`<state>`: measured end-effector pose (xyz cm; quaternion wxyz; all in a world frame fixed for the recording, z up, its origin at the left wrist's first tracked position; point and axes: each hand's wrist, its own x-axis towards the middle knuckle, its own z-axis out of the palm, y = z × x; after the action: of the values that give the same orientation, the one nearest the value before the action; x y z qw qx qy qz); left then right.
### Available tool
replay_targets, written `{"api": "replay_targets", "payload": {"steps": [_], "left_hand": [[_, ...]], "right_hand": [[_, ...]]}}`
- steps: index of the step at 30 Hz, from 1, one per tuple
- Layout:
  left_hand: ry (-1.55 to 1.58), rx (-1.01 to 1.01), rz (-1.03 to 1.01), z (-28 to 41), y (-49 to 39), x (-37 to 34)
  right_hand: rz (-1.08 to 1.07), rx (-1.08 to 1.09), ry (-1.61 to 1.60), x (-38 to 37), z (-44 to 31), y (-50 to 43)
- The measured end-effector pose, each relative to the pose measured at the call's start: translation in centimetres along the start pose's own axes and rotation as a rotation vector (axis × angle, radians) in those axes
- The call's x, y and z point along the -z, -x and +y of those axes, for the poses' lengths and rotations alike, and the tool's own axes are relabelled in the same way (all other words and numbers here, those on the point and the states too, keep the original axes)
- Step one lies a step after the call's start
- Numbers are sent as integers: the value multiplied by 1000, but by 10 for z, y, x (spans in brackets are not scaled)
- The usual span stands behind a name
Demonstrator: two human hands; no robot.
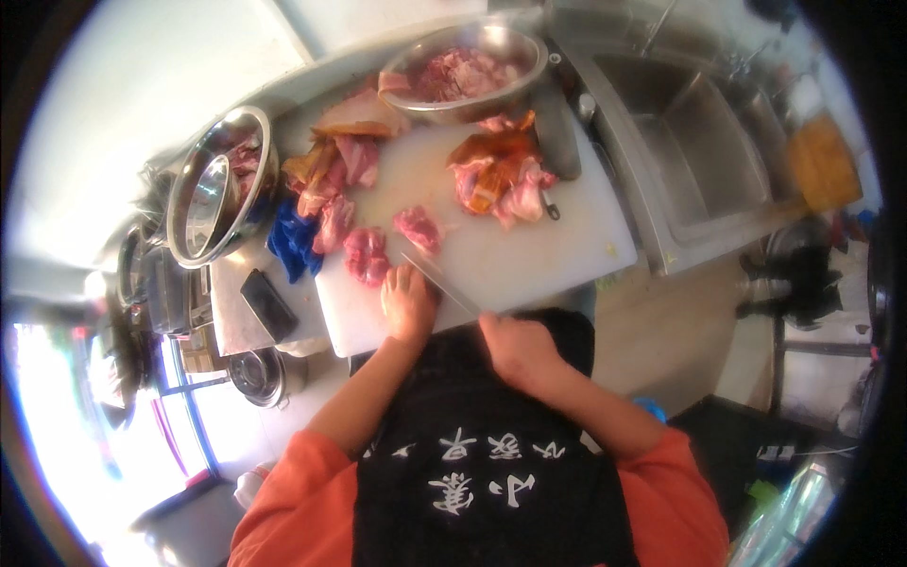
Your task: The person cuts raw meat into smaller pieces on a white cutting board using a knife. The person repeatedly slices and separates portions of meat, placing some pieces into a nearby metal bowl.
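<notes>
My right hand is closed around the handle of a knife, whose thin blade points up and left over the white cutting board. Near the blade's tip, my left hand rests at the board's front edge, just below a piece of raw meat; whether its fingers grip anything is hidden. Another piece of red meat lies beyond the tip. Skin-on meat is heaped at the board's right, beside a wide dark blade. More skin-on pieces lie at the left.
A steel bowl of meat stands at the back, and another steel bowl holds meat and a smaller bowl. A blue cloth and a black phone lie left of the board. At the right is a steel sink.
</notes>
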<state>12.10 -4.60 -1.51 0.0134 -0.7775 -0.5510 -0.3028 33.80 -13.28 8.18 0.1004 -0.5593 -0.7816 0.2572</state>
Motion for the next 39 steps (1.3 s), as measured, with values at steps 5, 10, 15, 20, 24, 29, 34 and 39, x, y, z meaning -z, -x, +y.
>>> {"api": "replay_targets", "payload": {"steps": [5,10,15,20,24,29,34,39], "left_hand": [[31,10,-23,-4,-2,-3],[-8,33,-29,-4,2,-4],[33,27,-1,2,-3,0],[51,43,9,3,-4,2],[45,-1,45,2,-7,5],[74,35,4,5,-6,5],[76,44,4,5,-7,7],[45,49,-21,-4,1,-4]], "right_hand": [[-69,-21,-33,-1,-8,-45],[-114,-37,-25,4,9,-11],[-55,-5,-65,8,-6,-33],[7,20,-87,-22,-4,-70],[-21,-13,-90,-2,11,-41],[-78,-14,-69,26,-1,-21],[-62,-20,-54,18,-2,-5],[-140,-21,-53,23,-5,-22]]}}
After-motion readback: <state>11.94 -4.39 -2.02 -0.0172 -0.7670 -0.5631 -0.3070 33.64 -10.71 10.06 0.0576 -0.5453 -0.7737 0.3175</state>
